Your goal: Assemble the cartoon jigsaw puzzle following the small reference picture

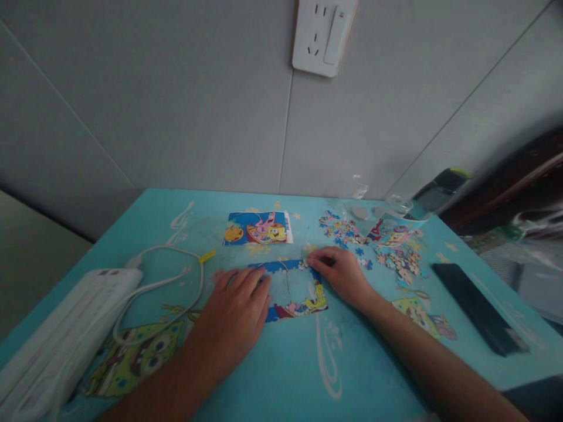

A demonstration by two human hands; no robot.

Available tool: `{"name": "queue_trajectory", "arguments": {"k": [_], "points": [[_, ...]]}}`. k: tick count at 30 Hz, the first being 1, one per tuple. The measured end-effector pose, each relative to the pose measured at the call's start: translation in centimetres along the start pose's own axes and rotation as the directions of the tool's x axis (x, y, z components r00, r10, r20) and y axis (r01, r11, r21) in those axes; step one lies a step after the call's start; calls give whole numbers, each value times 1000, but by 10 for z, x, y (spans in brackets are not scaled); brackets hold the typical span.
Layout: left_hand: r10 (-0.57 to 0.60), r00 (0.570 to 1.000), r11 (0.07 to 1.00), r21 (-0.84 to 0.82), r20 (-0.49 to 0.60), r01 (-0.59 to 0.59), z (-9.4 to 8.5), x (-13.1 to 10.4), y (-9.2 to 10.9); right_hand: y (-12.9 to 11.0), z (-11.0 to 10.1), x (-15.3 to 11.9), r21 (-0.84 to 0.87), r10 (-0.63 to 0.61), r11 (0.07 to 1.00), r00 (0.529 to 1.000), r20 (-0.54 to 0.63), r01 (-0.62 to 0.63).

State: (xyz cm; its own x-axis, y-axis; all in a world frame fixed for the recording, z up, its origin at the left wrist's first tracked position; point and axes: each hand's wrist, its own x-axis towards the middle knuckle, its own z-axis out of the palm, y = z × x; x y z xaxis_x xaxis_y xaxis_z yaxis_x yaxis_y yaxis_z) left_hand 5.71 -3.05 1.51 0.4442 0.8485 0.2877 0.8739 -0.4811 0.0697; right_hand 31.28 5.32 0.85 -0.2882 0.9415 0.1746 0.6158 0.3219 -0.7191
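A partly assembled jigsaw puzzle (294,309) lies on the turquoise table as a frame of joined edge pieces around a bare middle. My left hand (240,305) rests flat over its left side, fingers spread and covering part of the border. At the puzzle's top right corner, my right hand (336,269) has thumb and forefinger pinched together beside a small pale piece (302,265); whatever is between the fingertips is too small to make out. Behind the puzzle lies a printed cartoon picture (257,228). Loose blue pieces (341,227) are heaped at the back right.
More loose pieces (400,264) lie by a second picture card (393,230). A black case (477,308) is at the right. White power bank (101,299) and cable (202,281) occupy the left. Clear plastic containers (399,204) stand near the wall, below a socket (323,38).
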Motion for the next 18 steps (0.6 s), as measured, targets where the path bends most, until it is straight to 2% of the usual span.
{"name": "queue_trajectory", "arguments": {"k": [4,10,18], "points": [[2,1000,1000,-9,12,-2,-1,0,0,-1,0,0,-80,-87,993,996,-29,85],[-5,1000,1000,-2,0,5,2,-2,-1,0,-1,-3,-137,-86,988,994,-67,76],[-15,1000,1000,-12,12,15,0,-1,0,4,-4,-7,-223,-167,960,986,23,168]]}}
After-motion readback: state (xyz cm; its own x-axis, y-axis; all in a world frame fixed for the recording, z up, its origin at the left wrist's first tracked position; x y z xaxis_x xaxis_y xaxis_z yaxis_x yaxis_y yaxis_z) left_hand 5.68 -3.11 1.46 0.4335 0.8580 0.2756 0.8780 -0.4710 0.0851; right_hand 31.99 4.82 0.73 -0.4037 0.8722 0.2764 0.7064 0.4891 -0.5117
